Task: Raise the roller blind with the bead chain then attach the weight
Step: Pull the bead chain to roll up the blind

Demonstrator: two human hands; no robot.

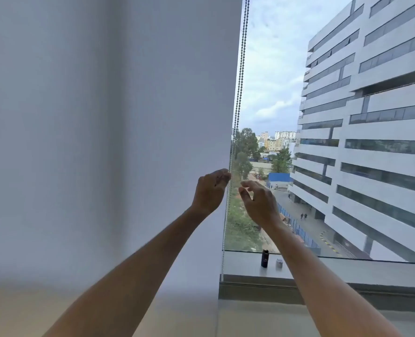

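A pale grey roller blind (pixel 128 117) covers the left part of the window and hangs down past the sill. Along its right edge runs a metal bead chain (pixel 240 74), two strands from the top down to about sill height. My left hand (pixel 210 190) is pinched on the chain at mid height. My right hand (pixel 258 203) hovers just right of the chain with its fingers spread and curled, holding nothing. A small dark cylinder (pixel 265 258) stands upright on the sill, with a small clear piece (pixel 279 263) beside it.
The grey window sill (pixel 347 271) runs along the bottom right, with a darker ledge below it. Through the glass I see a tall white building (pixel 371 117), trees and a street far below.
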